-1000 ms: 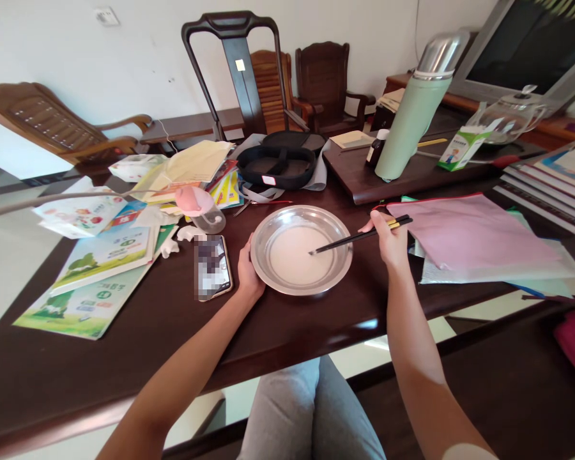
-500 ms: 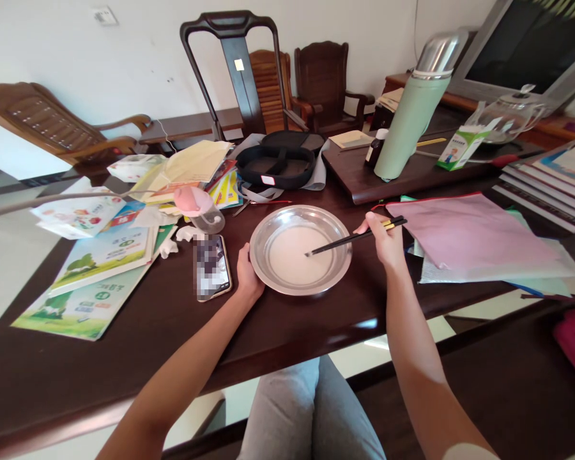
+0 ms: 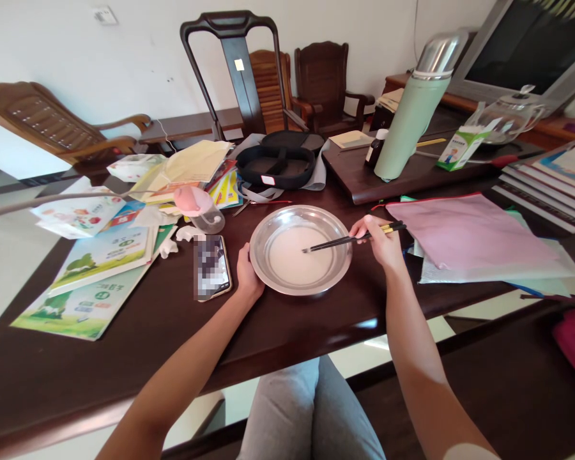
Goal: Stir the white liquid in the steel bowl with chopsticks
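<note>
**Inspector:** Right hand, condition?

**Assistant:** The right hand (image 3: 381,241) is closed around a pair of black chopsticks (image 3: 349,239), gripping them near their yellow-banded upper ends. The tips reach left over the dish's rim and meet the white liquid (image 3: 290,259) near its middle.

**Inspector:** Left hand?

**Assistant:** The left hand (image 3: 247,271) grasps the left rim of the metal dish (image 3: 335,271), with the thumb lying along the edge.

**Inspector:** Location of the dish?

**Assistant:** It sits flat on the dark wooden table (image 3: 287,326), near the front edge, between the two hands. The liquid covers its bottom in a shallow layer.

**Inspector:** Surroundings?

**Assistant:** A phone (image 3: 211,267) lies just beside the left hand. Beyond it stands a pink-lidded cup (image 3: 200,207), with picture books (image 3: 100,255) further left. A pink folder (image 3: 469,233) lies just right of the right hand. Behind the dish is a black compartment tray (image 3: 278,166), and a green flask (image 3: 409,128) stands on a raised board to the right.
</note>
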The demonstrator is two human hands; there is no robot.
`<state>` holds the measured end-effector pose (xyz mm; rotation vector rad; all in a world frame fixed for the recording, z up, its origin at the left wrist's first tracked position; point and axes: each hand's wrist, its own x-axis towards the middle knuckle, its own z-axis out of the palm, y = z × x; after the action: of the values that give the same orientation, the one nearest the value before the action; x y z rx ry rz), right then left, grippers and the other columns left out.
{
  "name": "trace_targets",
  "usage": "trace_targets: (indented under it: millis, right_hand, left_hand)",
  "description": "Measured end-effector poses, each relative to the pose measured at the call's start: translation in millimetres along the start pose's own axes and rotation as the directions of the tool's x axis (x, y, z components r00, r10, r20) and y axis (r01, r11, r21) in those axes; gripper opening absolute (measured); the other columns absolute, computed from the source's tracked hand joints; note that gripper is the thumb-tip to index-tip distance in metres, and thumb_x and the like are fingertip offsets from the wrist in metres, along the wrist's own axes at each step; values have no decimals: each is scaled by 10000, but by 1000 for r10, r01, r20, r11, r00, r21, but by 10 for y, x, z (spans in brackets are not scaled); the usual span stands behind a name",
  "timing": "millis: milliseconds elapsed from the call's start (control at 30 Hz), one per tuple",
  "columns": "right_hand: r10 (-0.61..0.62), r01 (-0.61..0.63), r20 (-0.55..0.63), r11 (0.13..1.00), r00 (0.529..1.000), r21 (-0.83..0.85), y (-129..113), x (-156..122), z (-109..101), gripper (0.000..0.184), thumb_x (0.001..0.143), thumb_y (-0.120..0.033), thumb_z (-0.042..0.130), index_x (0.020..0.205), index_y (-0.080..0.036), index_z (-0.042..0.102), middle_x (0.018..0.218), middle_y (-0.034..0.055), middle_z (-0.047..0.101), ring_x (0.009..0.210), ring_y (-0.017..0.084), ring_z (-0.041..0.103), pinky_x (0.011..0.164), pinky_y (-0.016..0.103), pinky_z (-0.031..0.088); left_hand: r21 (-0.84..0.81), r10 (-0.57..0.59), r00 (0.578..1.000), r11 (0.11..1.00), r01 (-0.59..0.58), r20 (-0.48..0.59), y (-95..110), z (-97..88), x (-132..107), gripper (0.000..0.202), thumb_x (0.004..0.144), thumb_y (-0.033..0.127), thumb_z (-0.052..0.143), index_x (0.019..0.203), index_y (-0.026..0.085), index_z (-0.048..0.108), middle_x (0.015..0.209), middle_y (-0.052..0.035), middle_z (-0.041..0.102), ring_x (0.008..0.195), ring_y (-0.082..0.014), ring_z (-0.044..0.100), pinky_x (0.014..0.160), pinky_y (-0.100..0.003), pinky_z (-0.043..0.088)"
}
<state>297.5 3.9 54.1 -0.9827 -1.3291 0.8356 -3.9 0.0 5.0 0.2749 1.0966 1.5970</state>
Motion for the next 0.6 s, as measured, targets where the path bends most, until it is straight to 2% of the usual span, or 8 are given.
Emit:
trace_targets:
  millis: [67, 133, 200, 300, 367, 433, 500, 600]
  right_hand:
    - [42, -44, 82, 999, 996, 24, -19, -18, 37, 689, 899, -884, 787, 625, -253, 747, 719, 64, 816, 551, 177, 654, 539, 328, 527]
    - [61, -62, 157, 998, 986, 6, -38, -33, 87, 639, 892, -861, 817, 695, -254, 807, 760, 64, 841, 602, 184, 705, 579, 322, 570]
    - [54, -51, 176, 998, 983, -23, -44, -38, 119, 619, 887, -861, 822, 746, -259, 841, 796, 65, 859, 666, 198, 749, 620, 324, 603]
    - [19, -17, 72, 999, 997, -34, -23, -27, 96, 646, 888, -879, 807, 711, -258, 804, 775, 64, 855, 647, 200, 740, 606, 328, 601]
    - [2, -3, -36, 1000, 999, -8, -1, -21, 56, 676, 906, -889, 778, 660, -261, 736, 691, 55, 816, 574, 194, 703, 546, 323, 559]
    - [9, -6, -83, 999, 996, 34, 11, -23, 38, 692, 915, -896, 760, 634, -268, 679, 614, 42, 768, 521, 194, 676, 497, 319, 519]
    - [33, -33, -11, 998, 999, 50, 8, -32, 60, 681, 895, -898, 782, 646, -271, 685, 597, 35, 756, 522, 202, 687, 502, 324, 535]
    - [58, -58, 170, 998, 984, -6, -9, -42, 124, 650, 851, -900, 826, 713, -267, 776, 687, 40, 812, 635, 225, 769, 612, 348, 627]
  left_hand:
    - [12, -13, 1000, 1000, 13, -14, -7, -11, 8, 408, 799, 537, 914, 708, 235, 656, 705, 21, 713, 801, -228, 733, 783, -314, 605]
    - [13, -6, 1000, 1000, 7, -17, -12, -15, 16, 425, 794, 541, 917, 698, 237, 637, 699, 26, 702, 782, -216, 717, 766, -305, 593]
    - [3, 8, 1000, 1000, -8, -18, -15, -13, 21, 409, 787, 524, 920, 701, 237, 641, 702, 29, 700, 796, -211, 718, 779, -296, 594]
    - [-1, 23, 1000, 1000, -23, -7, -17, -7, 22, 370, 784, 507, 923, 734, 232, 681, 722, 29, 715, 834, -210, 730, 809, -286, 601]
    - [1, 26, 1000, 1000, -26, 6, -16, -6, 20, 370, 788, 515, 925, 747, 230, 692, 740, 24, 729, 854, -215, 737, 819, -288, 604]
    - [3, 30, 1000, 1000, -30, 9, -13, -6, 17, 376, 789, 514, 929, 741, 231, 687, 739, 23, 727, 858, -217, 737, 821, -289, 603]
    - [-1, 29, 1000, 1000, -29, 0, -10, -6, 13, 382, 781, 505, 933, 724, 233, 672, 721, 25, 713, 837, -215, 729, 806, -289, 600]
    - [-6, 8, 1000, 1000, -9, -12, -7, -7, 10, 394, 774, 508, 936, 709, 235, 660, 706, 24, 701, 788, -212, 709, 760, -294, 589]
